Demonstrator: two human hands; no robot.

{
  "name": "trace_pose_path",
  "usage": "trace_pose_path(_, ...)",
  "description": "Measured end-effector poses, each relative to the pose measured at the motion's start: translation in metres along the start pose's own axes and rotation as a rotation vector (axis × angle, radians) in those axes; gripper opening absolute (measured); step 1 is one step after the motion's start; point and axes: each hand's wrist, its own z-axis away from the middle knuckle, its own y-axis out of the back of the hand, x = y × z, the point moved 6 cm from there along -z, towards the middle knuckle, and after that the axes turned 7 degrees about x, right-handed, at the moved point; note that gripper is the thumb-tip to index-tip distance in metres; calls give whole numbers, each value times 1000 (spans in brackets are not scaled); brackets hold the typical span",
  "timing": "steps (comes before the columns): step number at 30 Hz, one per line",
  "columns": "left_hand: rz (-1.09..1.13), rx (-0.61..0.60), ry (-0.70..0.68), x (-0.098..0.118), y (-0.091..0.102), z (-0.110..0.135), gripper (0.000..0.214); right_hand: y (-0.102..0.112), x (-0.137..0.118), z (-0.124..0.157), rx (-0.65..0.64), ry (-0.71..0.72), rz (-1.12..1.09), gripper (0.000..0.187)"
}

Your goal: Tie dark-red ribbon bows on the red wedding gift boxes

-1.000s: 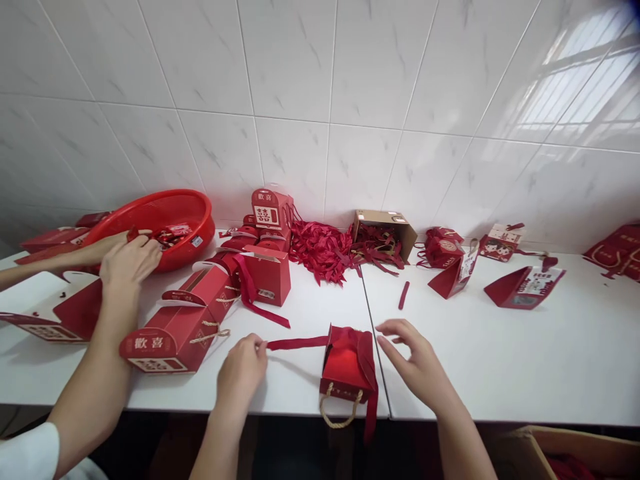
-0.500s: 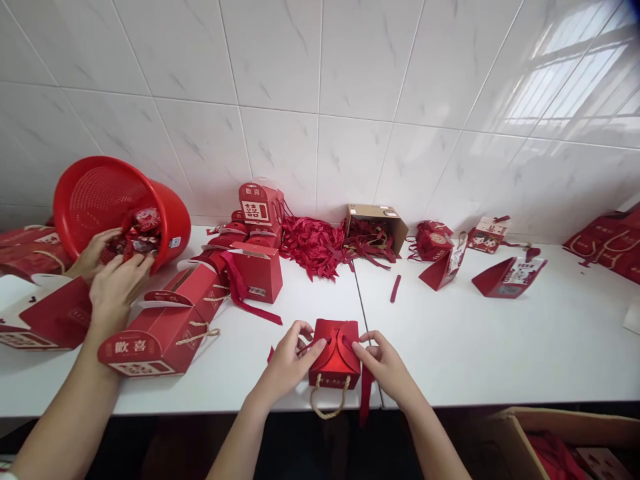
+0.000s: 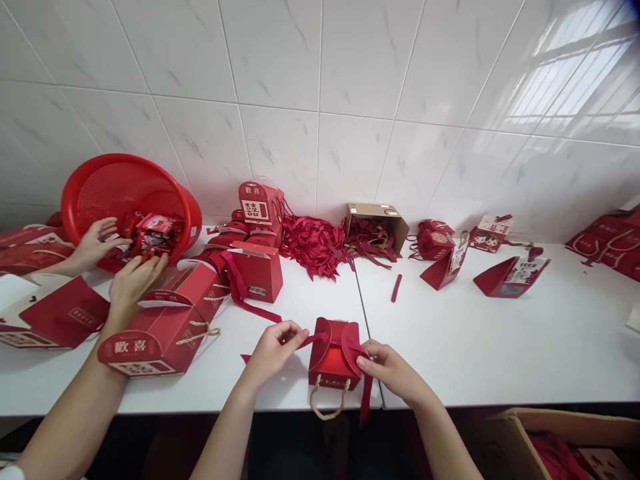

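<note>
A small red gift box (image 3: 334, 363) with curved top flaps and a twisted rope handle (image 3: 329, 415) stands near the table's front edge. A dark red ribbon (image 3: 314, 339) runs across its top through the flaps. My left hand (image 3: 276, 352) is just left of the box, closed in a pinch on the ribbon, whose tail sticks out behind the hand. At the box's right side my right hand (image 3: 393, 371) pinches the ribbon's other part. That end hangs down past the table edge.
At left, a co-worker's hands (image 3: 135, 283) reach among wrapped sweets in a tilted red basket (image 3: 195, 207). Red boxes (image 3: 150, 340) line the left. Behind are a ribbon pile (image 3: 315, 247) and a carton of ribbons (image 3: 400, 230). Triangular boxes (image 3: 510, 279) stand right; an open carton (image 3: 520, 433) sits below.
My left hand has moved left from the box, drawing the ribbon out. My right hand has shifted slightly right and down. The co-worker's hands have spread, and the basket has shifted right.
</note>
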Motion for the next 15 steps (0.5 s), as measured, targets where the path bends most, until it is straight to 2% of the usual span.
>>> trace_pose_path(3,11,2,0,-4,-5,-2,30,3,1,1,-6,-16,-207,35)
trace_pose_path(6,19,14,-5,-2,-4,-2,27,24,-3,2,86,-3,-243,35)
trace_pose_path(9,30,21,-11,4,-1,-1,24,50,-14,1,250,85,0,35)
trace_pose_path(12,24,42,-25,8,1,-2,23,66,-26,1,385,230,278,30)
trace_pose_path(13,5,75,-42,8,3,-2,21,69,-28,3,431,275,337,25)
trace_pose_path(15,-55,218,-111,9,13,1,17,76,-27,9,559,313,414,19)
